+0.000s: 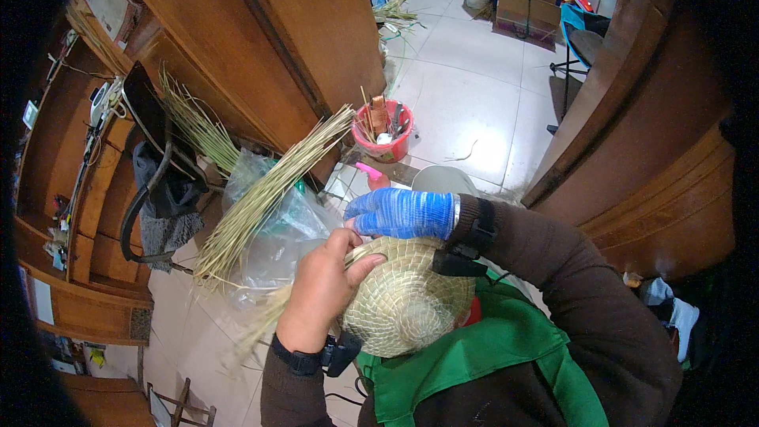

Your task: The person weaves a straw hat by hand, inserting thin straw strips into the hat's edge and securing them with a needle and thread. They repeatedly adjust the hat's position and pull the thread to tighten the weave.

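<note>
A round, coiled straw piece [409, 302], bound with pale stitches, lies over my lap against a green apron [468, 362]. My left hand [326, 284], bare, pinches the straw at the piece's upper left edge between thumb and fingers; loose strands trail down and left from it. Over the top edge rests my right hand [403, 213] in a blue knitted glove, its fingertips close to the left ones and partly hidden. A long bundle of dry straw stalks [273, 190] lies on a clear plastic bag [267, 255] to the left.
Beyond my hands stand a red bucket [384, 133] of tools and a pink spray bottle [373, 177]. Wooden doors [320, 24] flank the tiled passage on both sides. More stalks [198, 124] lean at the left near a dark chair [145, 201]; a folding chair [584, 41] stands farther off.
</note>
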The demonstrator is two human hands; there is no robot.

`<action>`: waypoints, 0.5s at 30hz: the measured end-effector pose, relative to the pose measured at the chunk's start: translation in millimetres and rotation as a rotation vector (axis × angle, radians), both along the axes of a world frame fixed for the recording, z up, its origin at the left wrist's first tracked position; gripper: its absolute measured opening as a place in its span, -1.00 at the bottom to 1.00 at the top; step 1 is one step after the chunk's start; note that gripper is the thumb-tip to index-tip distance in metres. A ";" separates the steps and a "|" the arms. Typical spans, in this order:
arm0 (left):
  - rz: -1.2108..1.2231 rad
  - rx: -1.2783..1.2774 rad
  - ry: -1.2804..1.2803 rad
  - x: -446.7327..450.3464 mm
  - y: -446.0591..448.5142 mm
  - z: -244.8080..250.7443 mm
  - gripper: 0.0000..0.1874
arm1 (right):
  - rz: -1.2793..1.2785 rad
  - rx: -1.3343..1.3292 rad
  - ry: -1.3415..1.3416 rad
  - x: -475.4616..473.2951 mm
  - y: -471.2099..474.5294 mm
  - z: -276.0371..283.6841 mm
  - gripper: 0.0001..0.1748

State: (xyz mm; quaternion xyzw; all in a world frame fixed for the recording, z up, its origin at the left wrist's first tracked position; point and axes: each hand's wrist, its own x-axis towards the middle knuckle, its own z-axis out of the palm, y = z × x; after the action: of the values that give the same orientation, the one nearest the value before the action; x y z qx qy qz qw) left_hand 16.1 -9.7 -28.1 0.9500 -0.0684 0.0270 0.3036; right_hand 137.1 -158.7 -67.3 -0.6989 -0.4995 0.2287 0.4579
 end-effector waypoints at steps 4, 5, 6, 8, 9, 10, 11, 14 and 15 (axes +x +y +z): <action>-0.118 0.260 0.055 3.2 1.1 15.7 -0.67 | 0.030 0.032 -0.007 1.1 0.0 -7.0 -0.71; -0.143 0.299 0.022 3.6 0.5 17.4 -0.68 | 0.034 0.040 0.016 2.1 -0.8 -7.1 -0.72; -0.149 0.248 0.062 3.9 1.9 19.5 -0.68 | 0.042 0.059 0.014 2.2 -1.6 -6.8 -0.74; -0.185 0.137 0.076 4.7 6.2 23.0 -0.69 | 0.053 0.075 0.091 2.3 -4.8 -3.8 -0.75; -0.197 0.089 0.114 5.1 9.2 24.6 -0.71 | 0.057 0.071 0.166 1.9 -6.8 -1.7 -0.76; -0.204 0.051 0.158 6.1 12.2 26.0 -0.72 | 0.072 0.080 0.193 2.0 -8.8 0.9 -0.76; -0.197 0.023 0.216 6.5 15.0 27.3 -0.74 | 0.081 0.063 0.269 1.6 -10.6 3.3 -0.76; -0.231 0.042 0.154 5.6 18.2 29.8 -0.76 | 0.129 0.041 0.361 1.3 -14.6 10.1 -0.75; -0.234 0.054 0.147 5.1 18.3 30.8 -0.76 | 0.133 0.028 0.395 1.4 -15.2 11.7 -0.73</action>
State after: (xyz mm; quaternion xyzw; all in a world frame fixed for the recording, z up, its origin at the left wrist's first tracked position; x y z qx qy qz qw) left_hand 21.2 8.7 2.7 0.9427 -0.1569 -0.0801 0.2833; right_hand 138.5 -174.0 -55.6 -0.5994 -0.4485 0.3839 0.5405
